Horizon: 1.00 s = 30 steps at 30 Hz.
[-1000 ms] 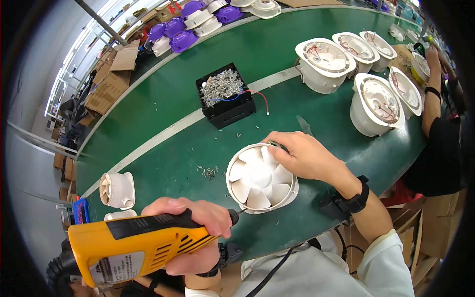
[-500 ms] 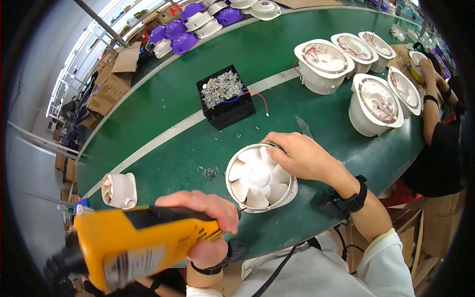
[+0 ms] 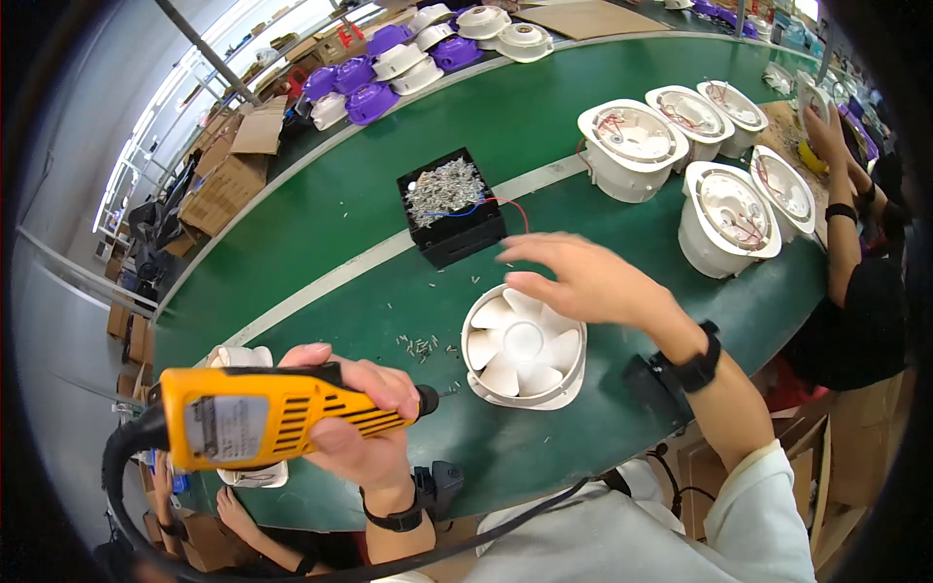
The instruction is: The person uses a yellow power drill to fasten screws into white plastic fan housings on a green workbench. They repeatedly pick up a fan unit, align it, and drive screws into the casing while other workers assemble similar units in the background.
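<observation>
My left hand [image 3: 374, 432] grips a yellow and black electric screwdriver [image 3: 248, 418]. Its bit points right, just short of a round white fan housing [image 3: 573, 381] with a white bladed fan [image 3: 523, 342] inside. Above the housing's far side hovers my right hand [image 3: 588, 280], fingers stretched out and holding nothing visible. Loose screws [image 3: 420, 347] lie on the green table left of the housing. Beyond them stands a black box [image 3: 462, 243] heaped with screws [image 3: 447, 191], a red and blue wire over its edge.
Several white housings with red wires [image 3: 637, 146] stand at the right, near a co-worker's arms [image 3: 841, 228]. White parts [image 3: 243, 357] sit at the left, behind the screwdriver, with another person's hand [image 3: 233, 510] below. Purple and white covers [image 3: 398, 63] line the far edge. A black cable [image 3: 466, 549] crosses in front of me.
The screwdriver has drawn back left from the fan housing and levelled. My right hand has let go of the housing's rim and lifted. Another person's hands have appeared at lower left.
</observation>
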### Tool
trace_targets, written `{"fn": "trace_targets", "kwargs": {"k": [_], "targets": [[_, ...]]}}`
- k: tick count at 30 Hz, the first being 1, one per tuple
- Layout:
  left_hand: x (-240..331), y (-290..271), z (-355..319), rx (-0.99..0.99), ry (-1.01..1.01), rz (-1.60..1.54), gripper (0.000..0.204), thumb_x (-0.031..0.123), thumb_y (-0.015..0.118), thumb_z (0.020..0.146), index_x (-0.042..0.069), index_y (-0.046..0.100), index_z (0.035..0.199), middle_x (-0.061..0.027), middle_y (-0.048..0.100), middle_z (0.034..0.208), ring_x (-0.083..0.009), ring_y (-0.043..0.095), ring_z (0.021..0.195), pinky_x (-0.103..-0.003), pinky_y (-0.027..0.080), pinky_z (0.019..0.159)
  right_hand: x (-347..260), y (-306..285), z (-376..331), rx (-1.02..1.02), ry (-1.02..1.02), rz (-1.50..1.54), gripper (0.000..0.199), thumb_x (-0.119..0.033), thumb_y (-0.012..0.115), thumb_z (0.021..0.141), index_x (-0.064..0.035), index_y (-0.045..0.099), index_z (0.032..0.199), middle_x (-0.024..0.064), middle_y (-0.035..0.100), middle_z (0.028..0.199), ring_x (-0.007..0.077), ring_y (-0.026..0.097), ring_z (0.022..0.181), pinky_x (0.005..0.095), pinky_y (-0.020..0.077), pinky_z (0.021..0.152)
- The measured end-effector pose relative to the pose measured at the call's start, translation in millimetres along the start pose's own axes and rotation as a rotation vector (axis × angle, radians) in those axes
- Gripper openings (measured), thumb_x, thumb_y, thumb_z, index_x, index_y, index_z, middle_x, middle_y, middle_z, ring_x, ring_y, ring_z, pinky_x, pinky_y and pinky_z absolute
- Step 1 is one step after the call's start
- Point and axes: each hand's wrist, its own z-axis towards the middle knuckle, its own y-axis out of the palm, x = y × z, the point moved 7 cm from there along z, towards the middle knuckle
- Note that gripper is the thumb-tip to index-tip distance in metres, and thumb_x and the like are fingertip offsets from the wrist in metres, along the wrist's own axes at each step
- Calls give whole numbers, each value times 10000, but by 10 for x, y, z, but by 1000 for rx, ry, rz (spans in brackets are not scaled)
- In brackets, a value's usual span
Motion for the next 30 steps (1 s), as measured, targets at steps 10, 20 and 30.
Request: {"fn": "trace_targets", "kwargs": {"k": [10, 20, 30], "targets": [[163, 244, -258, -173, 37, -190, 670, 584, 505, 856, -1, 329, 1131, -131, 533, 637, -214, 493, 426, -347, 441, 411, 42, 384, -189, -59, 352, 417, 302, -198, 390, 963, 32, 580, 1009, 236, 618, 977, 398, 576, 935, 415, 444, 817], [5, 526, -362, -300, 8, -128, 706, 651, 492, 832, 33, 319, 1129, -109, 545, 632, -215, 501, 391, -354, 447, 380, 56, 395, -203, 8, 349, 449, 292, -191, 399, 956, 37, 577, 994, 243, 621, 952, 421, 571, 917, 439, 448, 801], [-149, 623, -432, -325, -51, -118, 715, 643, 545, 805, 37, 322, 1112, -107, 537, 629, -212, 508, 417, -342, 445, 389, 93, 416, -235, 43, 352, 447, 282, -189, 414, 949, 26, 588, 1007, 236, 625, 963, 417, 575, 931, 453, 448, 799]]}}
